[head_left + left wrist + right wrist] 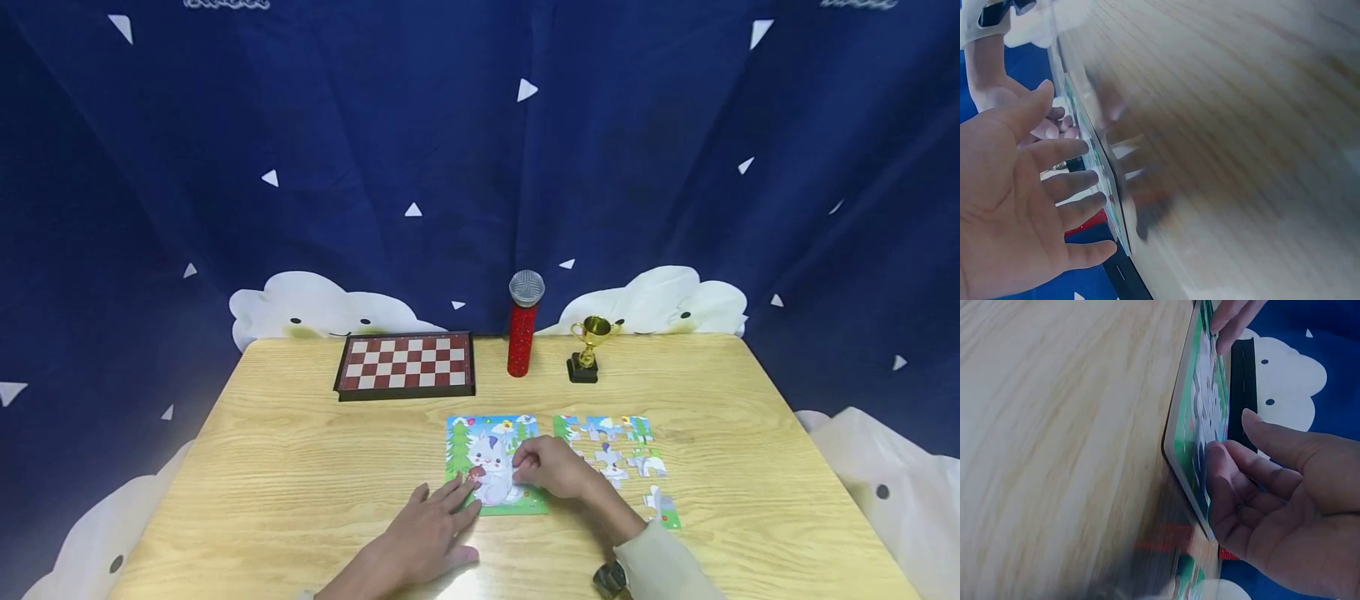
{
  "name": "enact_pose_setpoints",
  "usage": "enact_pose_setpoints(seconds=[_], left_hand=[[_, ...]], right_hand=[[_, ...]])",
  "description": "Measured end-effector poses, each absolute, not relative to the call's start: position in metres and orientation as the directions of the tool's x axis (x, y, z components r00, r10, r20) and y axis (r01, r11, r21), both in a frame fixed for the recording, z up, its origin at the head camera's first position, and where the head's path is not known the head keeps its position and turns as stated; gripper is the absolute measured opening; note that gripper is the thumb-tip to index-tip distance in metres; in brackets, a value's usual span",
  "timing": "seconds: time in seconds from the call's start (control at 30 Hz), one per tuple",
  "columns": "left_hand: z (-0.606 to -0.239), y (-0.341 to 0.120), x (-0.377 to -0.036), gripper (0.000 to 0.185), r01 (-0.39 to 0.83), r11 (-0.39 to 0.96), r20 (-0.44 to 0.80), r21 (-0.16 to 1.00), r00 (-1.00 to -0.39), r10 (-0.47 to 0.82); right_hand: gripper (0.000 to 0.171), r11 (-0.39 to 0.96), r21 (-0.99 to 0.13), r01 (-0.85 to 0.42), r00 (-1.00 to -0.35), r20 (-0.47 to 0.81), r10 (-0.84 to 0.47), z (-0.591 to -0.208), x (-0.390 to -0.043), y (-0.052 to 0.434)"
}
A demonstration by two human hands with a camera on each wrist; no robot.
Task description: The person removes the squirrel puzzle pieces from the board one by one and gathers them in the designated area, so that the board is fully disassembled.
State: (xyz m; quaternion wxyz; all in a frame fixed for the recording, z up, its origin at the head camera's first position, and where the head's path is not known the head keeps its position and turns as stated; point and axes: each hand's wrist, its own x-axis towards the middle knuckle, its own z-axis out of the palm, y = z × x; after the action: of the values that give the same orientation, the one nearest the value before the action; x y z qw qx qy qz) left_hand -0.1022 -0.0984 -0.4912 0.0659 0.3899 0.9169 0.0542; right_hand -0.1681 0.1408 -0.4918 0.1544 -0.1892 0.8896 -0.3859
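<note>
Left hand (427,533) flat, right hand (551,467) hiding puzzle (491,467) centre

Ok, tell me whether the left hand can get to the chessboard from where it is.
Probably yes. The left hand rests with straight fingers on the puzzle's edge, holding nothing, and the table between it and the chessboard is bare wood.

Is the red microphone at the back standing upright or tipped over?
Upright. The red microphone stands on its base on the table, silver head on top, between the chessboard and the gold trophy.
</note>
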Motion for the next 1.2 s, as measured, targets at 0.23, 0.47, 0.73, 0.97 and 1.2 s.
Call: enact_pose_setpoints(seconds=[0.23,0.47,0.73,0.97,1.2], left_hand=[[-0.493,-0.101,-0.100,0.065,0.712,0.692,-0.060,0.118,-0.691,0.720],[-0.492,-0.100,-0.098,0.067,0.711,0.698,-0.084,0.088,-0.692,0.717],[-0.493,-0.101,-0.096,0.067,0.700,0.709,-0.099,0.085,-0.702,0.705],[-0.493,-0.102,-0.096,0.067,0.700,0.709,-0.100,0.083,-0.702,0.705],[-0.495,-0.101,-0.096,0.068,0.698,0.709,-0.101,0.095,-0.702,0.705]], right_hand=[[0.011,0.652,-0.734,-0.190,-0.882,-0.165,-0.441,-0.493,-0.164,0.132],[0.011,0.660,-0.723,-0.203,-0.876,-0.167,-0.452,-0.493,-0.161,0.129],[0.013,0.667,-0.707,-0.234,-0.868,-0.156,-0.471,-0.493,-0.160,0.127],[0.012,0.674,-0.699,-0.241,-0.874,-0.146,-0.464,-0.493,-0.159,0.126],[0.009,0.684,-0.695,-0.219,-0.885,-0.154,-0.440,-0.493,-0.159,0.123]])
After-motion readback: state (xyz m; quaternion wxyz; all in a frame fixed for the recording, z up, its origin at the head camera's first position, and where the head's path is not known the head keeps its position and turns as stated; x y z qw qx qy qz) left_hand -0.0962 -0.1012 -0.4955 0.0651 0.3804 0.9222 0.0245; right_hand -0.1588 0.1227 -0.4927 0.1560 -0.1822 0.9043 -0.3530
